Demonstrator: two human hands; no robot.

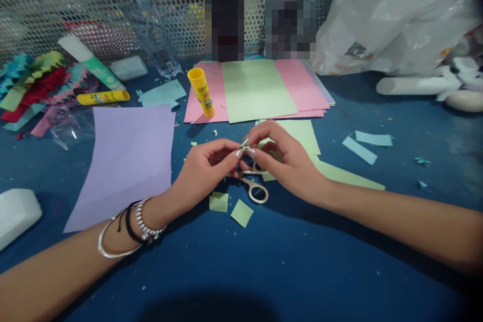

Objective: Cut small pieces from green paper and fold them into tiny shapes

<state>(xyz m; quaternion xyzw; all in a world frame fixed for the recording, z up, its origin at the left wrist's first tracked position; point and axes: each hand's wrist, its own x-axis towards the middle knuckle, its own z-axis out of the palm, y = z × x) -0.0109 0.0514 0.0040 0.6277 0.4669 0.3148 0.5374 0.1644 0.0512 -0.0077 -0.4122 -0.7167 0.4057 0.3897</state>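
My left hand (206, 168) and my right hand (289, 161) meet over the middle of the table, fingertips pinched together. Between them is a tiny piece of light green paper (246, 148), mostly covered by the fingers. Beneath the hands lies a pair of scissors with pale handles (258, 192); the blades are hidden. Two small green paper squares (242, 213) rest just in front of the scissors. More green paper (307, 136) lies behind and beside my right hand, partly under it.
A purple sheet (132, 156) lies to the left. A yellow glue stick (202, 91) stands by stacked pink and green sheets (260, 90). Fringed coloured paper (41, 85) is at far left, blue strips (366, 146) at right, a white plastic bag (392, 15) behind.
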